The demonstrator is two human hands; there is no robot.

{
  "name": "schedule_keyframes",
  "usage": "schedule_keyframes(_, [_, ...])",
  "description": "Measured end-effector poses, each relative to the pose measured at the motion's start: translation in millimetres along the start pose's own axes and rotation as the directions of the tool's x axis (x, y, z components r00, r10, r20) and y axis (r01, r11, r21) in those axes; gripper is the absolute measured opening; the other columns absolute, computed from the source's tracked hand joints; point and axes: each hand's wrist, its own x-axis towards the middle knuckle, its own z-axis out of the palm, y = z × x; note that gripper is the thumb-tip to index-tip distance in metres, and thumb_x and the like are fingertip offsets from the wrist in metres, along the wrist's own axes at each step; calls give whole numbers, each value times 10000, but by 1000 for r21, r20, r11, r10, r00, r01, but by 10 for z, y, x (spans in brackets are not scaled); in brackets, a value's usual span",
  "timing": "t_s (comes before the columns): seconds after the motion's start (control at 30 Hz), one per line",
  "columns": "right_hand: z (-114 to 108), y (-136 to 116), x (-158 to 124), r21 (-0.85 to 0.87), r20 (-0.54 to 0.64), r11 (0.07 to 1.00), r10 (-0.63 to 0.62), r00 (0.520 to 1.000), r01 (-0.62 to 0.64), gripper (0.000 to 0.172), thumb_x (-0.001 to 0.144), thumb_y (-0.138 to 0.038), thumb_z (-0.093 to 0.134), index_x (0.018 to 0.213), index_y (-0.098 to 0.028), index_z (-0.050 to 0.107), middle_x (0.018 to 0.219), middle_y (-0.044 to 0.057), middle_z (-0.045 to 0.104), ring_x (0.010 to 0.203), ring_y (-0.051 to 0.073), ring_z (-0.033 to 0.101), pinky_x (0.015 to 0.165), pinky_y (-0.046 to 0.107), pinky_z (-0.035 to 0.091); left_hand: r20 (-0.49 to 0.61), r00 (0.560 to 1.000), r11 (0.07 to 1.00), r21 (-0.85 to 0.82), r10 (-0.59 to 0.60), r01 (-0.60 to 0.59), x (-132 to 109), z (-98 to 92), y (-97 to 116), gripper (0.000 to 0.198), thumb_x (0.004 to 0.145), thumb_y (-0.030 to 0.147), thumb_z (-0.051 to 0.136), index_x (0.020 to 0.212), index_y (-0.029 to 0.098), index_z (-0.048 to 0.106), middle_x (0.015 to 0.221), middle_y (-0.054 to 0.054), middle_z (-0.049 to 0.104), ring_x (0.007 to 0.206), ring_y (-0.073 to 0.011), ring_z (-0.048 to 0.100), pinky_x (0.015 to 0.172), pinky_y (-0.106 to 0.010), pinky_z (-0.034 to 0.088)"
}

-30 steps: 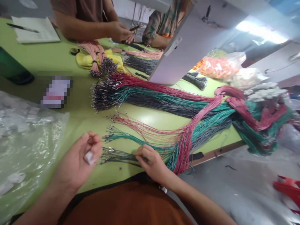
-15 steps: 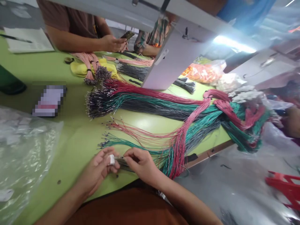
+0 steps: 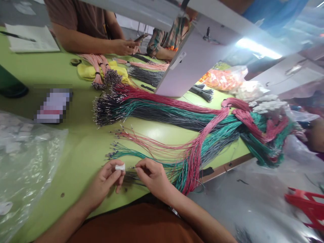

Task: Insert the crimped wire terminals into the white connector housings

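Between thumb and fingers, my left hand point(image 3: 108, 177) grips a small white connector housing point(image 3: 119, 167). My right hand point(image 3: 152, 173) pinches a wire whose metal terminal end point(image 3: 132, 167) points at the housing, with a small gap between them. The wire's colour is mostly hidden by my fingers. Just beyond my hands lie loose ends of green wires point(image 3: 126, 153) and red wires point(image 3: 149, 143). Some dark wires point(image 3: 135, 179) run beneath my right hand. Farther back stretches a thick bundle of red, green and black wires point(image 3: 164, 113) with its terminals at the left.
A clear plastic bag with white pieces point(image 3: 37, 162) lies at the left, near a blurred phone point(image 3: 54, 106). Across the green table point(image 3: 81, 141), another person's hands point(image 3: 129, 46) hold a phone. A pale upright panel point(image 3: 179, 64) stands behind the wires. A red stool point(image 3: 306, 206) is at right.
The white housing has turned in my left fingers and now lies sideways. A gap shows between it and the terminal in my right hand. The view has shifted slightly.
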Motion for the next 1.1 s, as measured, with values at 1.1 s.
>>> schedule_keyframes(1.1, [131, 87, -13, -173, 162, 948, -241, 957, 268, 77, 852, -144, 496, 799, -187, 532, 680, 8, 632, 629, 128, 557, 657, 250, 388, -11, 998, 970, 234, -58, 59, 26, 49, 31, 232, 813, 357, 600, 945, 174, 547, 610, 28, 627, 553, -140, 594, 571, -254, 466])
